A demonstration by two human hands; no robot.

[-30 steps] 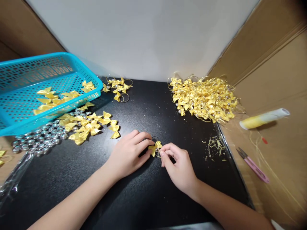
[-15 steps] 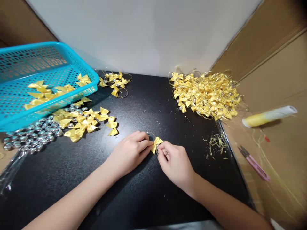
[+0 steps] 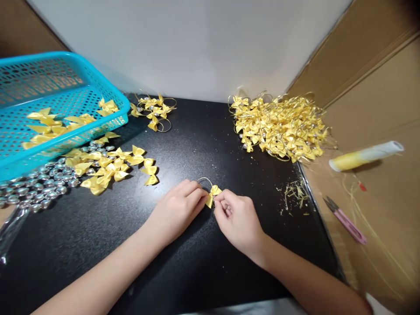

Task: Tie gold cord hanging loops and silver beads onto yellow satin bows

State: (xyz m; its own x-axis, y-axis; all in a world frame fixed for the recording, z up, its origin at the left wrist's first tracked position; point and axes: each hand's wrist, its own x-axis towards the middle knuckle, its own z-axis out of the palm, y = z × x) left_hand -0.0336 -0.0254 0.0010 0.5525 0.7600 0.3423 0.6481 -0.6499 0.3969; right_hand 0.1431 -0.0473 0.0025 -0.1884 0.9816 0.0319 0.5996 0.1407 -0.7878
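Observation:
A yellow ribbon bow [image 3: 214,190] is held just over the black table, between my two hands. My left hand [image 3: 180,210] pinches its left side with thumb and forefinger, the other fingers curled. From behind the bow a thin gold cord loop [image 3: 206,178] arches up and away from me. My right hand [image 3: 241,221] is closed in a pinch at the bow's lower right, where a bit of thin cord shows at the fingertips. The exact spot gripped there is mostly covered by the fingers.
On the left, a blue basket [image 3: 123,103] holds yellow bows, with loose bows [image 3: 105,168] and silver beads [image 3: 42,186] before it. Looped bows [image 3: 154,109] lie behind; a large heap [image 3: 278,127] sits right. Cord scraps [image 3: 295,192], pink snips [image 3: 346,221] and a tube [image 3: 364,156] are farther right.
The whole view has shifted slightly, so the surroundings sit a little farther left and up. Both hands keep their pinch at the bow, and more of the cord loop shows above it.

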